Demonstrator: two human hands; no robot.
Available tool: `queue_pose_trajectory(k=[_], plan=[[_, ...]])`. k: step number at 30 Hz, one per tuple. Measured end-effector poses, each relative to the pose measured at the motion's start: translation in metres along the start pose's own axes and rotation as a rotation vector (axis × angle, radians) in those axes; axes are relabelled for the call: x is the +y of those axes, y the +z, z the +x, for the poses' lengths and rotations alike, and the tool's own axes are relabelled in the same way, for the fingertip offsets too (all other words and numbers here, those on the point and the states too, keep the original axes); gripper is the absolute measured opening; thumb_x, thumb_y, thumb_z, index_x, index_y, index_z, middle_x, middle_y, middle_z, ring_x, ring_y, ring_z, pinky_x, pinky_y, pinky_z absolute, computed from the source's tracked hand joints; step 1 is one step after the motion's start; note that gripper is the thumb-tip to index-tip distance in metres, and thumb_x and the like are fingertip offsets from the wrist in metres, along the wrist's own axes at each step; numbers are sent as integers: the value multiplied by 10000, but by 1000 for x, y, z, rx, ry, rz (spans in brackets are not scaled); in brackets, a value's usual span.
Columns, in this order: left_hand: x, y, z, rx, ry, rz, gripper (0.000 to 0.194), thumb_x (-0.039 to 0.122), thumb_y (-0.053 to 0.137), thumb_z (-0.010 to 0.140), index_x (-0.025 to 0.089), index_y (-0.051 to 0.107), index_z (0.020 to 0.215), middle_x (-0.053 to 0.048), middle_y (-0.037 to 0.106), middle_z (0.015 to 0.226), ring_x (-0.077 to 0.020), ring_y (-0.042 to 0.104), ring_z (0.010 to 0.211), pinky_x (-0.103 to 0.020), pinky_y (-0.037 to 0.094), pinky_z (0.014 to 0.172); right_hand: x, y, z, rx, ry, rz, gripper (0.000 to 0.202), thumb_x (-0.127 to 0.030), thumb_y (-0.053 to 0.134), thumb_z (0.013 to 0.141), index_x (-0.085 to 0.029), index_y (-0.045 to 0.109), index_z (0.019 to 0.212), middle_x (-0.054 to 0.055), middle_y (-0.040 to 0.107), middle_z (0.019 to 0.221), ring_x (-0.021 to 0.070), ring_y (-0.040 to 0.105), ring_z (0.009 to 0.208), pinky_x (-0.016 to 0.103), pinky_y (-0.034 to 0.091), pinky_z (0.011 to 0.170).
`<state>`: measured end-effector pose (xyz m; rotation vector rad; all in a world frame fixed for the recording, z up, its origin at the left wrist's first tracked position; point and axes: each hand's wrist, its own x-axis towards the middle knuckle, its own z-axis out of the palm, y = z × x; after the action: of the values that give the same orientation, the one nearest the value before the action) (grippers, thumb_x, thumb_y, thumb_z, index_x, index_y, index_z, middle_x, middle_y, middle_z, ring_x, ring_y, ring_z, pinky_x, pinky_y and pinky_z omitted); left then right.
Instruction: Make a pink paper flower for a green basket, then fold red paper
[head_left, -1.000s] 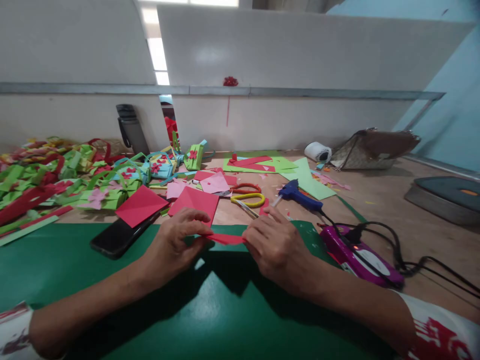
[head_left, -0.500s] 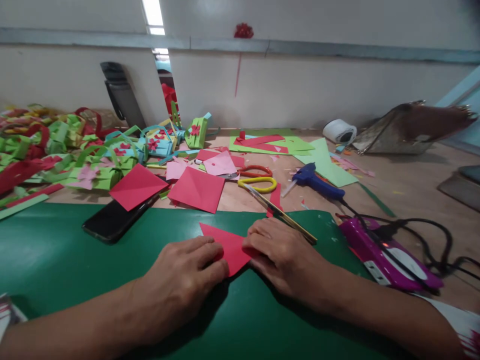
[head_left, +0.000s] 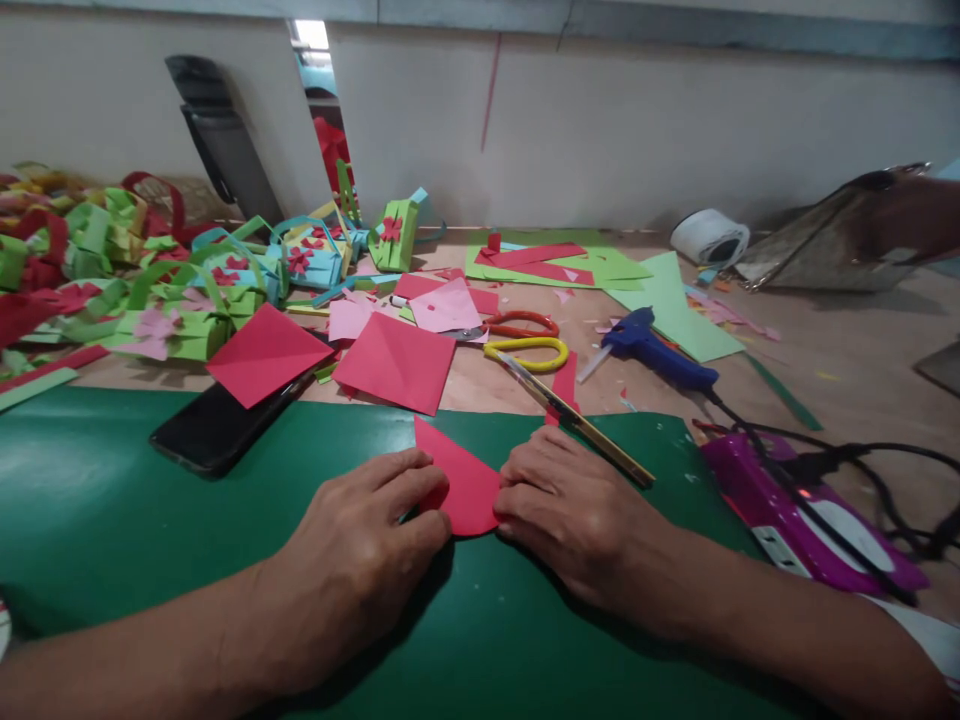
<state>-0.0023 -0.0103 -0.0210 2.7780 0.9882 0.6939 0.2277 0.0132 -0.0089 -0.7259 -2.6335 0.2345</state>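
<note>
Between my two hands is a folded piece of red paper (head_left: 469, 488), its pointed corner facing away from me and its near edge bowed in a curve. My left hand (head_left: 375, 545) pinches its left side between thumb and fingers. On the right side my right hand (head_left: 574, 515) grips the paper with bent fingers. Both hands are low over the green mat (head_left: 225, 530). Just beyond them lie a red paper square (head_left: 397, 362) with a crease and another red square (head_left: 268, 355) resting on a black phone (head_left: 217, 425).
Yellow-handled scissors (head_left: 529, 355) and orange-handled scissors (head_left: 521, 322) lie past my right hand. A blue glue gun (head_left: 660, 350) is corded near a purple power strip (head_left: 810, 515). Small paper baskets (head_left: 180, 330) pile up at left. A bottle (head_left: 221, 140) leans on the wall.
The red paper has turned a little, and its near edge, pointed before, now bows in a curve. Both hands still hold it. The camera view has tilted down.
</note>
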Motion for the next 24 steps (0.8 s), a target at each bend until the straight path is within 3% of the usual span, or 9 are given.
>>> queue_pose_trajectory(k=[6, 12, 17, 24], plan=[[3, -2, 3, 12, -188, -246, 195, 88, 448, 896, 170, 536, 742, -54, 615, 976, -167, 545, 880, -310, 460, 774, 5, -2, -1, -35, 125, 105, 153, -155, 513, 894, -167, 574, 754, 35, 565, 753, 173, 495, 742, 350, 355, 754], [2, 2, 2, 56, -219, -289, 155, 86, 444, 900, 177, 520, 801, -53, 594, 998, -174, 517, 889, -331, 436, 768, 2, -7, 0, -94, 347, 266, 113, -145, 645, 822, -188, 571, 747, -11, 557, 819, 157, 521, 823, 389, 309, 886], [2, 2, 1, 35, -245, -301, 159, 135, 469, 901, 191, 524, 763, -54, 592, 1012, -191, 519, 938, -346, 438, 798, 1, -7, -1, -86, 360, 212, 135, -173, 637, 834, -193, 601, 706, -15, 537, 814, 155, 511, 810, 395, 292, 870], [1, 0, 3, 2, -304, -332, 159, 147, 440, 914, 187, 512, 778, -40, 585, 1026, -184, 507, 943, -360, 410, 835, -1, -8, 3, -89, 423, 173, 241, -155, 535, 893, -171, 531, 652, -8, 513, 782, 146, 495, 789, 388, 281, 842]])
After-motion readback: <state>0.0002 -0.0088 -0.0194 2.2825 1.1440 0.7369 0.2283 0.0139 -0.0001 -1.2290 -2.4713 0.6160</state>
